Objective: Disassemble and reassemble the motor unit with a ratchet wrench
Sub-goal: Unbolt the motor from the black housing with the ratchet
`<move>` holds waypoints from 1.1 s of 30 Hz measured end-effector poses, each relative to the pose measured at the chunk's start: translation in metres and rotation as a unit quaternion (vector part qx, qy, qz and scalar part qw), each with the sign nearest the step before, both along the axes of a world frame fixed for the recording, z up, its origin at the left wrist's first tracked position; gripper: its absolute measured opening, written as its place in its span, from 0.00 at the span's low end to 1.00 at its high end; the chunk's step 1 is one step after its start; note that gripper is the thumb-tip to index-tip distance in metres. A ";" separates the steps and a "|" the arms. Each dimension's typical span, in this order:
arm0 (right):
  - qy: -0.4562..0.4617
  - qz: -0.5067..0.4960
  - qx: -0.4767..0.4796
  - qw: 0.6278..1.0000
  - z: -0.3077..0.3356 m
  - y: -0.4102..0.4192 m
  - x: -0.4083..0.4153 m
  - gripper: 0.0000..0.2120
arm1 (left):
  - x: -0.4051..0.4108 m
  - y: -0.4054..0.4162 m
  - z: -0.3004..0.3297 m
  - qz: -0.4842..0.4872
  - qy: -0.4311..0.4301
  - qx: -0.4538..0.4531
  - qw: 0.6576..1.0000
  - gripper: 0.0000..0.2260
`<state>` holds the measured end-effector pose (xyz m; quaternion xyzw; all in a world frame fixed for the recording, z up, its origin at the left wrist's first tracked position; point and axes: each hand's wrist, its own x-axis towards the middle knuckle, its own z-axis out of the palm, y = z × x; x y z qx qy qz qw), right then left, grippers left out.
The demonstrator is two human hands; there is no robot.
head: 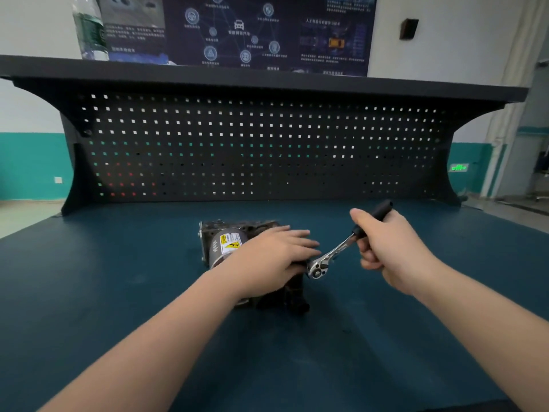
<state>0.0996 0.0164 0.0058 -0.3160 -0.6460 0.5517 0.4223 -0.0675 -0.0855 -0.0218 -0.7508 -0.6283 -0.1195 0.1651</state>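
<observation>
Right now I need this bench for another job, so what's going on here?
A person is working on a motor unit that lies on the blue bench. The left hand rests flat on top of the unit, steadying it. The right hand grips the black handle of a ratchet wrench, whose head sits at the unit's right side. Whether it is on a bolt cannot be seen.

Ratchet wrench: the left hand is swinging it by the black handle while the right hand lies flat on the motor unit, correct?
Not quite: the hands are swapped. The head view shows the right hand gripping the black handle of the ratchet wrench, and the left hand lying flat on the motor unit.
</observation>
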 end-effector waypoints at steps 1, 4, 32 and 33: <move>-0.011 0.010 0.011 1.000 0.002 0.002 0.000 0.13 | 0.000 0.003 -0.002 -0.013 -0.007 -0.003 1.000 0.16; -0.041 0.028 0.071 0.996 0.009 0.004 0.000 0.13 | -0.002 0.003 -0.011 -0.020 -0.016 0.042 0.999 0.14; 0.232 0.005 -0.376 0.897 -0.068 -0.019 -0.003 0.13 | 0.000 -0.005 -0.020 -0.057 -0.031 0.158 0.985 0.08; 0.227 0.018 -0.413 0.882 -0.069 -0.020 -0.001 0.13 | 0.000 -0.005 -0.020 -0.058 -0.030 0.156 0.986 0.08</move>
